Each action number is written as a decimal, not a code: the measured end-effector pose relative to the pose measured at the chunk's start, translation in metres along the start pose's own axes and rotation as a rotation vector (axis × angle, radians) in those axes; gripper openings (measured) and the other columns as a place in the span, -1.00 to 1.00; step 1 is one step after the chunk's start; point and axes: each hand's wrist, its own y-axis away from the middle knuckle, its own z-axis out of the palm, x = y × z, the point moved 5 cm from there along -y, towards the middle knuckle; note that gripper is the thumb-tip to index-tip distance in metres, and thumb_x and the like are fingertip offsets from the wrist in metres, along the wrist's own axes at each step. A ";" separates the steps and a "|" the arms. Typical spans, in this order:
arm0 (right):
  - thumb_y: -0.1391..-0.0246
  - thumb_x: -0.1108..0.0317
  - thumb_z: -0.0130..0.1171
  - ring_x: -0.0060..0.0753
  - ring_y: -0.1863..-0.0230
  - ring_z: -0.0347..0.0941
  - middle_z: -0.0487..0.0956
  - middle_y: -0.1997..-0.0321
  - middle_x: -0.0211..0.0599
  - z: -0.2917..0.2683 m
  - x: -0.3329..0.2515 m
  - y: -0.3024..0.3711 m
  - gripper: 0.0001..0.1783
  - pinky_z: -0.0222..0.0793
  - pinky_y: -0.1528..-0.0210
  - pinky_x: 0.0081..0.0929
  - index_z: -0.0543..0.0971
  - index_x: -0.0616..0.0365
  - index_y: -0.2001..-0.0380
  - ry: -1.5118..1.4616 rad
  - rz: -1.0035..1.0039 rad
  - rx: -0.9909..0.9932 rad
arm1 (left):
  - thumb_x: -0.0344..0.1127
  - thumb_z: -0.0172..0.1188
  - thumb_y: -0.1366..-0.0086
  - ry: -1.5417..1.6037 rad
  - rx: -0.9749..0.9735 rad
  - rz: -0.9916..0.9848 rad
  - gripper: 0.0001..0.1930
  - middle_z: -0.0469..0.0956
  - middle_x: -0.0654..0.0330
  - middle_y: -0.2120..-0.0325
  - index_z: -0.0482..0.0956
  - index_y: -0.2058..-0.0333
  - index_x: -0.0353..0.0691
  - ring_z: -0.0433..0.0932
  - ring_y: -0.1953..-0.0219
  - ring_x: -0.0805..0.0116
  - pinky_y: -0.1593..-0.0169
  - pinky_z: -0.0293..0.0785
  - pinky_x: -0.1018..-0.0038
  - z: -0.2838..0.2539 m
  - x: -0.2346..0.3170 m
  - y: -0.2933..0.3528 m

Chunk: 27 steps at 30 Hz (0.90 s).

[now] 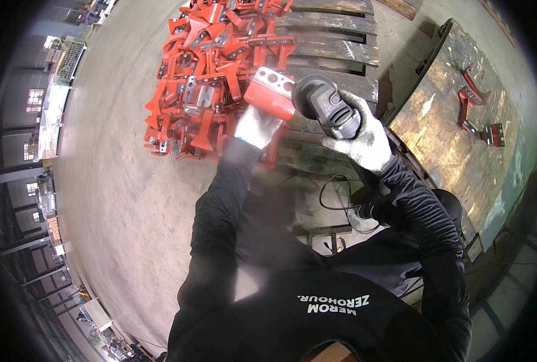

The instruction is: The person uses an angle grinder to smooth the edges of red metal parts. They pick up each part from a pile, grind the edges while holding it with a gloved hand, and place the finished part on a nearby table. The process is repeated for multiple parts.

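My left hand (258,126), in a white glove, grips a red metal bracket (271,101) from below. A bare silver face with several holes shows along the bracket's top. In my gloved right hand (371,137) is a grey angle grinder (334,111), fingers wrapped round its body. The grinder's disc side sits right beside the bracket's right end; whether they touch I cannot tell. Just beyond and left of my left hand lies a heap of red metal brackets (205,130), many with silver plates.
Beneath the heap is a dark wooden pallet (325,45). A worn worktable (443,139) stands at the right, with a few red brackets (473,99) on it. A black cable (334,208) loops on the floor below my right hand. Shelving lines the far left.
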 end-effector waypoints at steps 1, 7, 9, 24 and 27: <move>0.20 0.33 0.67 -0.32 -0.32 0.38 0.46 -0.31 -0.11 -0.002 0.001 0.000 0.11 0.28 -0.40 -0.32 0.24 0.25 -0.38 0.025 0.016 0.007 | -0.05 0.05 -0.54 -0.014 0.017 -0.011 -0.63 0.54 0.17 -0.13 0.46 -0.18 -0.06 0.58 -0.12 0.23 -0.13 0.66 0.23 0.004 -0.001 0.003; 0.21 0.32 0.67 -0.32 -0.30 0.39 0.47 -0.30 -0.11 -0.013 -0.007 -0.004 0.11 0.29 -0.37 -0.31 0.25 0.21 -0.38 0.074 0.026 0.059 | -0.10 -0.06 -0.58 -0.123 -0.111 0.034 -0.62 0.51 0.16 -0.18 0.40 -0.25 -0.07 0.57 -0.15 0.23 -0.19 0.60 0.25 0.003 0.001 0.004; 0.21 0.31 0.66 -0.30 -0.30 0.40 0.47 -0.30 -0.11 -0.018 -0.009 -0.007 0.09 0.30 -0.37 -0.30 0.26 0.19 -0.38 -0.069 0.032 0.122 | -0.10 -0.09 -0.58 -0.123 -0.103 0.008 -0.61 0.50 0.13 -0.19 0.39 -0.26 -0.10 0.56 -0.16 0.20 -0.20 0.59 0.23 0.011 0.000 0.007; 0.21 0.05 0.63 -0.18 -0.19 0.54 0.56 -0.19 0.04 -0.064 0.080 -0.005 0.08 0.46 -0.25 -0.33 0.29 0.16 -0.34 0.317 0.393 0.301 | -0.24 0.29 -0.26 -1.573 0.023 0.660 -0.39 0.50 -0.29 -0.04 0.31 -0.18 -0.42 0.49 -0.16 -0.20 -0.16 0.46 0.15 0.008 -0.068 -0.066; 0.22 0.03 0.61 -0.13 -0.20 0.56 0.58 -0.18 0.04 -0.056 0.099 -0.014 0.09 0.45 -0.26 -0.33 0.29 0.15 -0.35 0.413 0.406 0.193 | -0.20 0.28 -0.28 -1.586 -0.028 0.743 -0.34 0.45 -0.30 -0.13 0.28 -0.24 -0.41 0.45 -0.22 -0.20 -0.23 0.43 0.13 -0.040 -0.094 -0.093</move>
